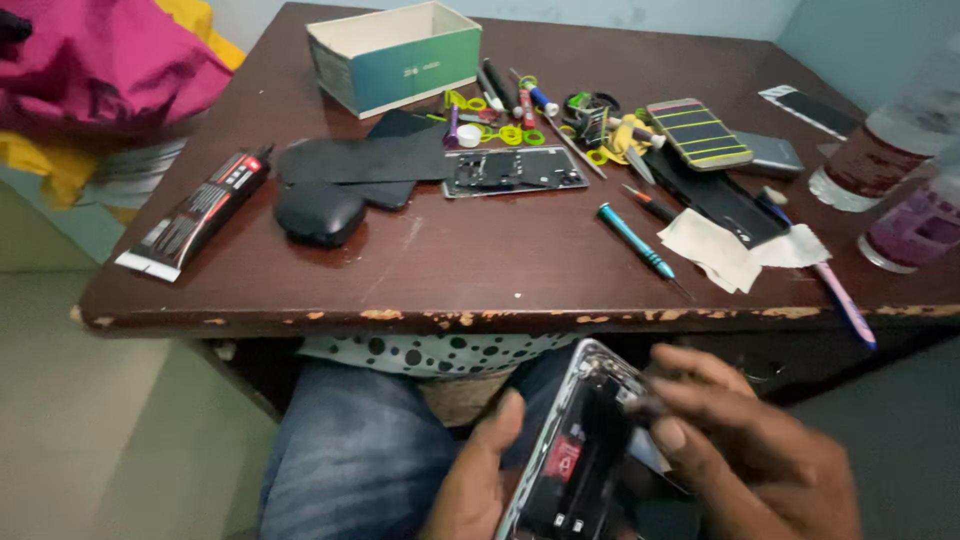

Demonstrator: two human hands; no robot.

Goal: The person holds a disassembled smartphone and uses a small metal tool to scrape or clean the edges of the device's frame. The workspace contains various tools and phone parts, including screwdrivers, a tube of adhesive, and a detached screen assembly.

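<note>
The opened phone [575, 450] is low over the lap, below the table [480, 270] edge, with its long axis tilted from bottom left up to the top right. The left hand [480, 480] grips its left side, thumb up along the edge. The right hand [750, 450] has fingertips pinched together on a small part at the phone's upper end.

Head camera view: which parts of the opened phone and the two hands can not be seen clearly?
- Opened phone with silver frame: lower end cut off by the bottom edge; inner parts blurred.
- Right hand: fingertips blurred; whatever small thing they pinch cannot be told.
- Left hand: palm cut off by the bottom edge.
</note>
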